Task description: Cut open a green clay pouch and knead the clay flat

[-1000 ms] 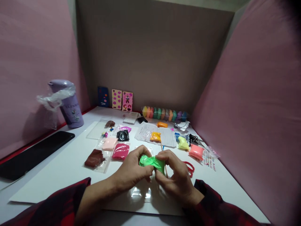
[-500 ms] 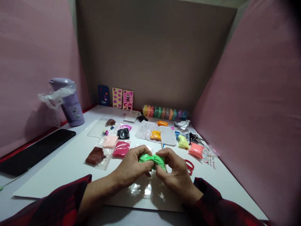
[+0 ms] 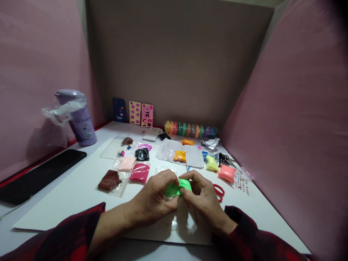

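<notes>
Between my hands is a bright green packet of modelling clay point(image 3: 185, 185), its wrapper creased and twisted at the middle. My left hand point(image 3: 156, 194) grips its left side, the fingers curled around it. My right hand point(image 3: 202, 194) pinches the right side between thumb and fingers. Both hands hold it just above the white board point(image 3: 70, 206). Under the hands lies a clear plastic piece point(image 3: 174, 223), partly hidden. Red scissor handles point(image 3: 219, 193) show just beyond my right hand.
Brown point(image 3: 109, 180), crimson point(image 3: 140, 173) and black clay packets point(image 3: 142, 154) lie to the left; yellow point(image 3: 211, 163) and coral ones point(image 3: 227, 173) to the right. A lined paper point(image 3: 165, 152) is behind. A purple tumbler point(image 3: 81, 121) and black phone-like slab point(image 3: 46, 174) stand far left.
My left hand has turned and closed further over the green packet, covering more of its left side. The packet has shifted slightly and looks more bunched. The right hand stays nearly in place.
</notes>
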